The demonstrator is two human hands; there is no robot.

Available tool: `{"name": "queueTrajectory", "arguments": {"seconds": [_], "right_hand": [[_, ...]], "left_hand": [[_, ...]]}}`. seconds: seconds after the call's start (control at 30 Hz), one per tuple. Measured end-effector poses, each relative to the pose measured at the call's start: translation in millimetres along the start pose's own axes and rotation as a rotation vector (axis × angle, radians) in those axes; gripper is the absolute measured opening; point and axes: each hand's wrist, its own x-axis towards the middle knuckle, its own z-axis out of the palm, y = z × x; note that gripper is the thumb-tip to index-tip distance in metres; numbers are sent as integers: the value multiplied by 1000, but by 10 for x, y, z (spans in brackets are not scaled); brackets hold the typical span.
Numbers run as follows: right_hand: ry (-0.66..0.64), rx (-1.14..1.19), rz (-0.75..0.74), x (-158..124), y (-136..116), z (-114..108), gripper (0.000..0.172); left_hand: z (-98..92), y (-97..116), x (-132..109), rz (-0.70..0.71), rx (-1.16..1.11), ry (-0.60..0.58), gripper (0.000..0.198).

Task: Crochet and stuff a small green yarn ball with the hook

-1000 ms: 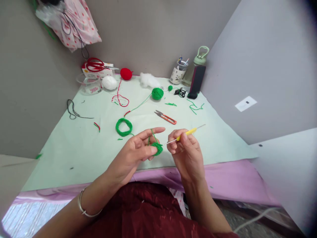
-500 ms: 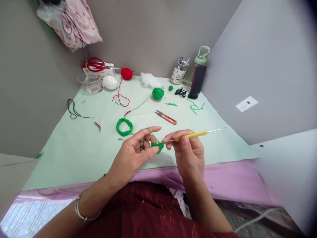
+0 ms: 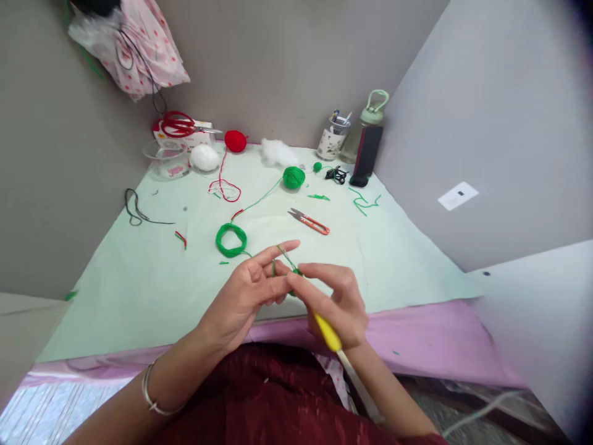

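Observation:
Between my two hands is a small green crochet piece (image 3: 294, 285), mostly covered by fingers. My left hand (image 3: 252, 284) pinches it from the left, with green yarn (image 3: 286, 256) running over the raised index finger. My right hand (image 3: 336, 303) is closed around a yellow-handled crochet hook (image 3: 328, 334), whose handle slants down toward the wrist. Its thumb and index finger touch the piece, and the working tip of the hook is hidden there. Beyond my left hand lies a loose coil of green yarn (image 3: 231, 240).
Orange thread snips (image 3: 309, 221) lie ahead. Farther back are a green yarn ball (image 3: 293, 178), a red yarn ball (image 3: 235, 141), white stuffing (image 3: 278, 152), red scissors (image 3: 180, 125), a plastic tub (image 3: 167, 162), a pen cup (image 3: 332, 141), a bottle (image 3: 373, 111) and a phone (image 3: 367, 152).
My right hand has moved left against the piece and turned, so the hook handle swings from pointing right to pointing down toward me. My left hand keeps its hold.

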Motion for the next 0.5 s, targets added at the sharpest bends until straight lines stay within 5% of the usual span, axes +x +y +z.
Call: {"name": "queueTrajectory", "arguments": {"seconds": [0.07, 0.2, 0.37, 0.5], "right_hand": [[101, 222, 191, 26, 12, 27, 27], [183, 605, 471, 95, 37, 88, 20], [96, 472, 379, 87, 1, 143, 21], [85, 82, 112, -13, -23, 167, 36]], "left_hand": [[-26, 21, 20, -49, -79, -8, 51], [-24, 21, 21, 68, -29, 29, 43], [25, -64, 1, 174, 138, 69, 40], [30, -100, 32, 123, -15, 83, 47]]}}
